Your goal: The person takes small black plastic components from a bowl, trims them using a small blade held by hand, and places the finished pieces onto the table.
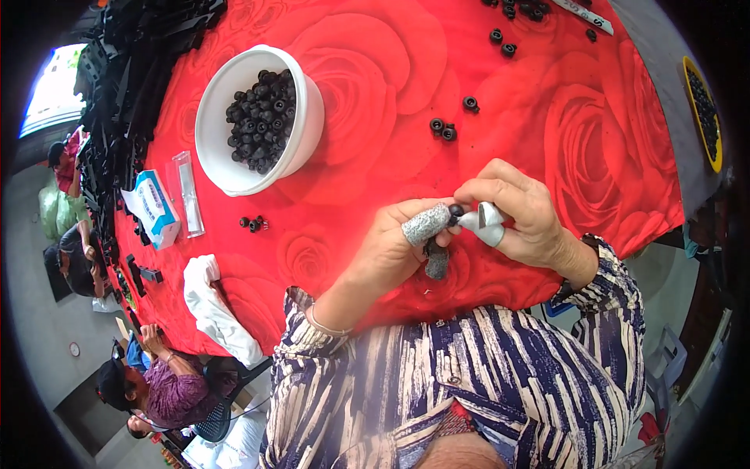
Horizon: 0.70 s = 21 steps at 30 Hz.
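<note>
Left hand (384, 244) and right hand (530, 215) both pinch one small black part (455, 209), held over red-covered worktop (367, 176). Bulky grey finger covers (426, 225) could dull feel; uneven pressure might squirt it loose, rolling.

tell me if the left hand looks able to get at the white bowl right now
Probably yes: nothing stands on the red tablecloth between the left hand and the white bowl, and the bowl's top is open. That hand seems occupied with a small black part, though.
</note>
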Motion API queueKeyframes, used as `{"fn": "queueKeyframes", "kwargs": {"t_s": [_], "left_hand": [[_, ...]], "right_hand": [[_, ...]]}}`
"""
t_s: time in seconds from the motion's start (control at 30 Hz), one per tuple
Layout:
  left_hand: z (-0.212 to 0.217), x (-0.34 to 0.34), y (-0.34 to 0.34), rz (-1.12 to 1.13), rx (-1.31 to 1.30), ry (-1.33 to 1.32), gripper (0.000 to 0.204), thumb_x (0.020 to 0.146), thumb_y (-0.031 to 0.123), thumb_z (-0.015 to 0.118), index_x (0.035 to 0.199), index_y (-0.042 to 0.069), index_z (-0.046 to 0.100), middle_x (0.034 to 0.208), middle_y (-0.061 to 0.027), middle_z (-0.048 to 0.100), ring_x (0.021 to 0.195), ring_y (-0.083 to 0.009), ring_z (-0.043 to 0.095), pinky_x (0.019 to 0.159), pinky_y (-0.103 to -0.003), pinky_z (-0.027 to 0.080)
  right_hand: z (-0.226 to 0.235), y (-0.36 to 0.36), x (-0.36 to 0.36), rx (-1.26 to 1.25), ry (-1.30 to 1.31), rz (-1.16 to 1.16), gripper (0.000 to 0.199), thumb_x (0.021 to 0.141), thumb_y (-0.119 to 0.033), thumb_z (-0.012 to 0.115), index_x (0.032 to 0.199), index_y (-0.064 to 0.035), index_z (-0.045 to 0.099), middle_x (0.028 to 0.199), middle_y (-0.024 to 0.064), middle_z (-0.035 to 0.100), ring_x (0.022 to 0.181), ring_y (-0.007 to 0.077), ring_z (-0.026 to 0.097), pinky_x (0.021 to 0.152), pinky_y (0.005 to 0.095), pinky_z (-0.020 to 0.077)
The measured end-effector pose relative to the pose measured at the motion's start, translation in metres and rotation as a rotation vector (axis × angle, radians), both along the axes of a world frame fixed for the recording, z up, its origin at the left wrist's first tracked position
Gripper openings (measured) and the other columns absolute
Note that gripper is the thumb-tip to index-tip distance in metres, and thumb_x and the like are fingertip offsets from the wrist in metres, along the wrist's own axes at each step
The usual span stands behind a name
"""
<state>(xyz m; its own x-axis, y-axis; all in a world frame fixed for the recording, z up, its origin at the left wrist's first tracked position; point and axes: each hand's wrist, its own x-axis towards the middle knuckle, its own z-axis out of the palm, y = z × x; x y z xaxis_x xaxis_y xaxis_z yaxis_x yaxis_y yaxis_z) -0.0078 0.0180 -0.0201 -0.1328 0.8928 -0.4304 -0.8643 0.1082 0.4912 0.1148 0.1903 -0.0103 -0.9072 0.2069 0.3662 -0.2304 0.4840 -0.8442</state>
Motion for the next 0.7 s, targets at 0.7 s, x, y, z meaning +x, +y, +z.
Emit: {"fn": "queueKeyframes", "kwargs": {"t_s": [0.7], "left_hand": [[0.023,0.0,-0.001,-0.143,-0.139,0.284,0.026,0.088,0.013,0.063,0.11,0.0,0.064,0.083,-0.0081,0.067,0.064,-0.0117,0.062,0.046,-0.024,0.05]], "right_hand": [[0.003,-0.002,0.003,0.232,0.166,0.11,0.043,0.059,-0.005,0.072,0.101,0.0028,0.064,0.071,0.0064,0.052,0.057,0.0195,0.055,0.048,0.0306,0.0431]]}}
